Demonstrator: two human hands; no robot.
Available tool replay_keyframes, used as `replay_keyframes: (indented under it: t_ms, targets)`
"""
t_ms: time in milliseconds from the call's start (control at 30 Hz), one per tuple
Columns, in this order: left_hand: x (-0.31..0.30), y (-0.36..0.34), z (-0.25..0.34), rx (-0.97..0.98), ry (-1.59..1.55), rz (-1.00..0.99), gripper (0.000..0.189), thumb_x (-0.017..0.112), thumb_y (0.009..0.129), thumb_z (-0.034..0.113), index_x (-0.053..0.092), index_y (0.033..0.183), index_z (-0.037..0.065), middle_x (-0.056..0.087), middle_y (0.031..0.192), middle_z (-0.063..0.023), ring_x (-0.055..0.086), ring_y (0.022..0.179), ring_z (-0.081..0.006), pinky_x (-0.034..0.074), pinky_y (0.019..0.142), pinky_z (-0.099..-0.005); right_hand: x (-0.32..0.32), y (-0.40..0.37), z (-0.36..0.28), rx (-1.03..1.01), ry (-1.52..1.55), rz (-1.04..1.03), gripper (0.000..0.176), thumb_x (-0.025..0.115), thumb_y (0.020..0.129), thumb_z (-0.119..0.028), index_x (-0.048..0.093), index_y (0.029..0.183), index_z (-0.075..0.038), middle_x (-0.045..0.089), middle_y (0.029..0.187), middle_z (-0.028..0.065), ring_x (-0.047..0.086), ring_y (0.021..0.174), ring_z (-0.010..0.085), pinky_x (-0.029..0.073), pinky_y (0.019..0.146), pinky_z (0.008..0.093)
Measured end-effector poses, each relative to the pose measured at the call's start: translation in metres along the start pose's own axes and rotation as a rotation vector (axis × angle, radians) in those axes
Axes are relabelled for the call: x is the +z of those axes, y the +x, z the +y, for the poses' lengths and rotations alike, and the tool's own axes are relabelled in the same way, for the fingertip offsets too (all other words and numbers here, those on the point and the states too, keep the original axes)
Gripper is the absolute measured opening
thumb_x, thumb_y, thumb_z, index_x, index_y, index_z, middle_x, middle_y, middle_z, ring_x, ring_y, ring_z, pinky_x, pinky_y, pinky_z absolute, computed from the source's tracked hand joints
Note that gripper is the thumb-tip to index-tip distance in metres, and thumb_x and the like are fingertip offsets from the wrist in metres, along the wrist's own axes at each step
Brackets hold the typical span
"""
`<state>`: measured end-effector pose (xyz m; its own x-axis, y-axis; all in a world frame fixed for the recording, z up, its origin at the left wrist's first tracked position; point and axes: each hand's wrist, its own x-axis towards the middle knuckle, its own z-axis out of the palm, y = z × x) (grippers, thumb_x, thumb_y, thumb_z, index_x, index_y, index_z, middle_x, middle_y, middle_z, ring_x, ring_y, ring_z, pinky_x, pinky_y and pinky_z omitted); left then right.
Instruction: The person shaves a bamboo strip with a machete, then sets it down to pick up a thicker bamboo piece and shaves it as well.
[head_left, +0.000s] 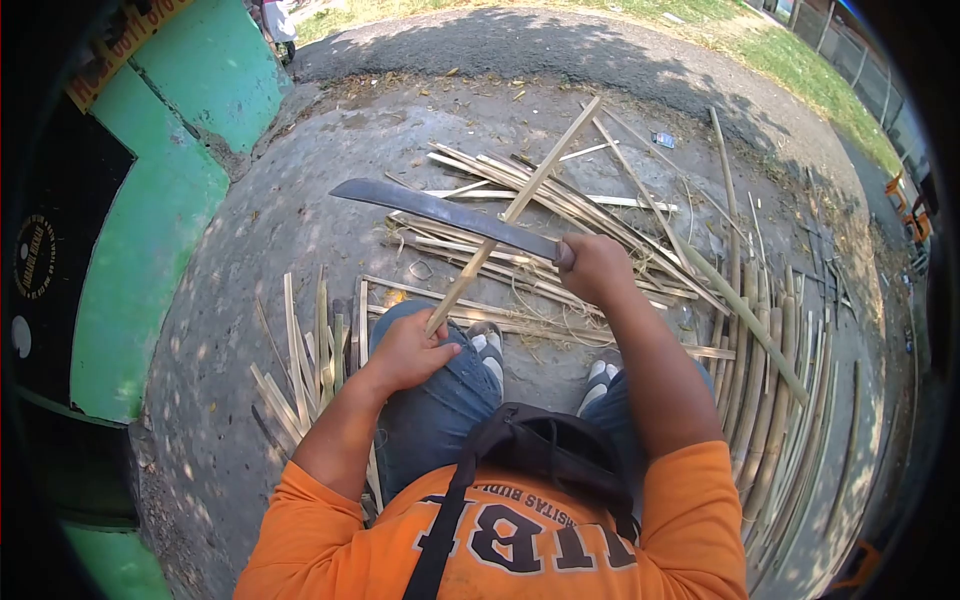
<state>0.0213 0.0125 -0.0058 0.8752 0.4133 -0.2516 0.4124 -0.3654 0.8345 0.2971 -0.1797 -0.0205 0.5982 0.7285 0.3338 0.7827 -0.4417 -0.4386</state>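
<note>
My left hand (412, 350) is closed around the lower end of a long bamboo strip (548, 165), just above my left knee. The strip slants up and away to the right. My right hand (597, 268) grips the handle of a machete (440, 212), whose broad dark blade points left. Midway along, the blade crosses over the strip in this view. Beyond both hands lies a loose pile of split bamboo strips (560, 205) on the ground.
Thicker bamboo poles (762, 400) lie along my right side. More cut strips (300, 350) stand close by my left leg. A green wall (150, 240) rises at the left, and an asphalt road (500, 45) runs across the back. A black bag (545, 450) rests at my waist.
</note>
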Motion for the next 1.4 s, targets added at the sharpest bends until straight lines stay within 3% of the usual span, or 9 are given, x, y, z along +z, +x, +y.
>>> replay_keyframes:
  t_ms: [133, 267, 533, 667, 800, 1067, 1167, 1267, 1400]
  targets:
    - [0.0, 0.001, 0.005, 0.036, 0.042, 0.024, 0.029, 0.084, 0.085, 0.016, 0.058, 0.092, 0.005, 0.058, 0.076, -0.0008, 0.053, 0.069, -0.0094, 0.046, 0.062, -0.0289, -0.006, -0.009, -0.017, -0.007, 0.047, 0.022, 0.017, 0.062, 0.091, -0.022, 0.065, 0.083, -0.008, 0.067, 0.076, 0.0198, 0.066, 0.078, 0.0445, 0.052, 0.07, 0.0558]
    - [0.002, 0.0, 0.005, 0.035, 0.067, 0.027, 0.03, 0.084, 0.085, 0.019, 0.059, 0.092, 0.004, 0.061, 0.074, -0.0041, 0.055, 0.068, -0.012, 0.047, 0.063, -0.0316, -0.005, -0.013, -0.027, -0.103, -0.034, -0.058, 0.011, 0.07, 0.081, -0.022, 0.07, 0.084, -0.011, 0.072, 0.08, 0.0157, 0.071, 0.08, 0.0406, 0.056, 0.073, 0.0519]
    - [0.001, -0.004, 0.011, 0.036, 0.1, 0.033, 0.028, 0.084, 0.086, 0.013, 0.057, 0.092, 0.005, 0.057, 0.075, 0.0013, 0.051, 0.069, -0.0074, 0.043, 0.06, -0.0275, -0.006, 0.001, 0.003, 0.052, -0.057, 0.0, 0.014, 0.066, 0.085, -0.024, 0.071, 0.086, -0.011, 0.071, 0.08, 0.0182, 0.07, 0.08, 0.0418, 0.056, 0.074, 0.053]
    - [0.002, -0.001, 0.002, 0.056, 0.098, 0.039, 0.028, 0.083, 0.086, 0.012, 0.057, 0.093, 0.005, 0.056, 0.075, 0.0014, 0.05, 0.067, -0.0073, 0.042, 0.059, -0.0276, -0.008, -0.008, -0.016, 0.005, 0.035, -0.005, 0.014, 0.068, 0.083, -0.024, 0.07, 0.087, -0.011, 0.071, 0.08, 0.018, 0.07, 0.081, 0.0417, 0.055, 0.073, 0.0533]
    - [0.005, -0.004, 0.015, 0.033, 0.157, 0.03, 0.028, 0.083, 0.086, 0.012, 0.057, 0.094, 0.005, 0.055, 0.074, 0.0012, 0.049, 0.067, -0.0072, 0.041, 0.059, -0.0277, 0.0, -0.015, -0.028, -0.176, -0.022, -0.103, 0.015, 0.063, 0.089, -0.023, 0.067, 0.084, -0.009, 0.067, 0.074, 0.0192, 0.066, 0.075, 0.0443, 0.053, 0.069, 0.0548]
    - [0.003, -0.008, 0.013, 0.025, 0.135, 0.037, 0.027, 0.084, 0.086, 0.011, 0.058, 0.093, 0.005, 0.055, 0.074, 0.0012, 0.049, 0.067, -0.0074, 0.042, 0.059, -0.0273, -0.023, 0.002, 0.012, 0.241, 0.076, 0.012, 0.014, 0.067, 0.087, -0.024, 0.071, 0.089, -0.011, 0.072, 0.086, 0.0193, 0.069, 0.085, 0.0432, 0.055, 0.076, 0.0536]
    - [0.004, -0.006, 0.01, 0.052, 0.13, 0.05, 0.027, 0.084, 0.085, 0.011, 0.058, 0.093, 0.005, 0.054, 0.074, 0.0013, 0.049, 0.067, -0.0072, 0.042, 0.059, -0.0272, -0.03, -0.003, 0.004, 0.223, 0.057, 0.01, 0.013, 0.067, 0.087, -0.023, 0.072, 0.09, -0.012, 0.072, 0.086, 0.0188, 0.069, 0.085, 0.0433, 0.055, 0.076, 0.0539]
    - [0.007, -0.005, 0.012, 0.074, 0.112, 0.045, 0.027, 0.084, 0.085, 0.01, 0.058, 0.093, 0.005, 0.055, 0.074, 0.0012, 0.048, 0.067, -0.007, 0.042, 0.059, -0.0276, -0.023, -0.011, -0.005, -0.006, 0.086, 0.009, 0.018, 0.063, 0.092, -0.024, 0.068, 0.086, -0.008, 0.068, 0.079, 0.0214, 0.065, 0.077, 0.0462, 0.052, 0.069, 0.0545]
    - [0.007, -0.003, 0.006, 0.085, 0.188, 0.066, 0.032, 0.084, 0.084, 0.021, 0.061, 0.094, 0.002, 0.061, 0.07, -0.0088, 0.056, 0.062, -0.0172, 0.048, 0.062, -0.0348, -0.01, -0.019, -0.026, -0.207, -0.012, -0.136, 0.009, 0.068, 0.082, -0.019, 0.068, 0.082, -0.01, 0.068, 0.076, 0.0174, 0.066, 0.075, 0.0444, 0.054, 0.069, 0.0534]
